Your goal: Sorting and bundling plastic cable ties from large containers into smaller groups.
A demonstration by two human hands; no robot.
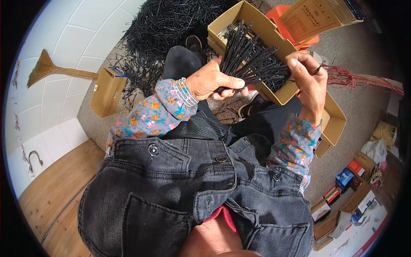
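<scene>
My left hand (pixel 216 81) is closed round the lower ends of a bundle of thin black plastic strips (pixel 244 53), which look like cable ties. Their free ends fan out up and to the right, over an open cardboard box (pixel 280 95). At the right tips of the fan is my right hand (pixel 310 79), its fingers curled in. Whatever lies between thumb and fingers is too small to make out. More black strips (pixel 278 75) show inside the box, partly behind the bundle.
A big heap of black strips (pixel 167 30) lies on the floor beyond my knee. Another cardboard box (pixel 332 120) stands at right, near red strings (pixel 351 79). An orange stool (pixel 278 15) bears a carton (pixel 310 19). At left are a straw broom (pixel 47 70) and a small box (pixel 107 94).
</scene>
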